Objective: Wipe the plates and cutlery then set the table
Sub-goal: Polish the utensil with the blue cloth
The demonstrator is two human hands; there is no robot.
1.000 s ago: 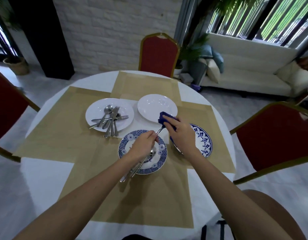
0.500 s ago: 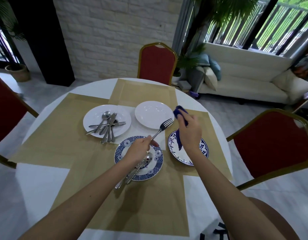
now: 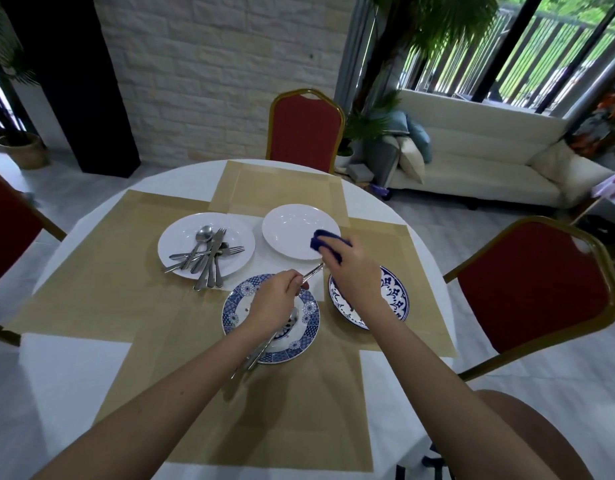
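My left hand (image 3: 276,301) grips the handle of a fork (image 3: 313,274) above a blue-patterned plate (image 3: 235,315) that carries a spoon and other cutlery. My right hand (image 3: 351,271) holds a dark blue cloth (image 3: 325,240) wrapped over the fork's head, so the tines are hidden. A second blue-patterned plate (image 3: 396,299) lies under my right wrist. An empty white plate (image 3: 292,226) sits just beyond the cloth. Another white plate (image 3: 176,247) to the left bears a pile of cutlery (image 3: 209,254).
The round white table (image 3: 74,368) is covered with tan placemats (image 3: 102,271). Red chairs stand at the far side (image 3: 304,133), the right (image 3: 538,285) and the left (image 3: 8,233). A cream sofa (image 3: 479,161) lies beyond on the right.
My right hand has come back down with the cloth and closed it over the fork's tines, which were bare half a second ago. The left hand keeps its grip on the handle.
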